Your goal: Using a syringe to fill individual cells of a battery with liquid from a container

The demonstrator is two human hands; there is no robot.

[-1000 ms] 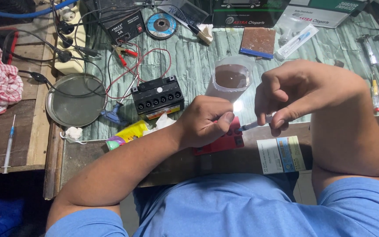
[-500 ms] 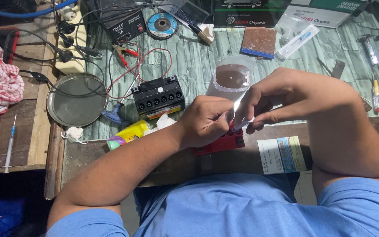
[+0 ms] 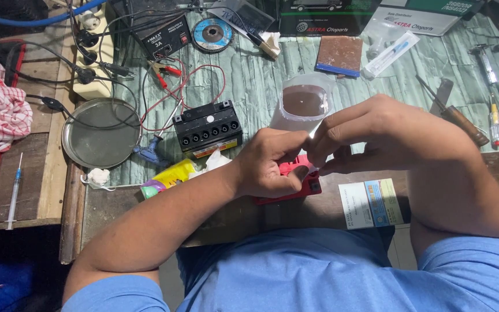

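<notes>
Both my hands meet over the small red plastic block (image 3: 295,186) at the bench edge. My left hand (image 3: 270,164) curls shut around it; my right hand (image 3: 371,136), which a second ago was raised apart pinching something thin, has closed in fingertip to fingertip, hiding whatever it pinches. So the fine work has shifted onto the block. Beyond them: one translucent plastic cup of brown liquid (image 3: 301,104), one black six-holed battery (image 3: 209,125), one round metal tray (image 3: 100,132), one syringe (image 3: 14,193).

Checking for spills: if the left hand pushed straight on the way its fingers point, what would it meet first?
Probably the right hand, whose fingers already meet the left hand. The translucent plastic cup of brown liquid stands just beyond; depth is unclear.
</notes>
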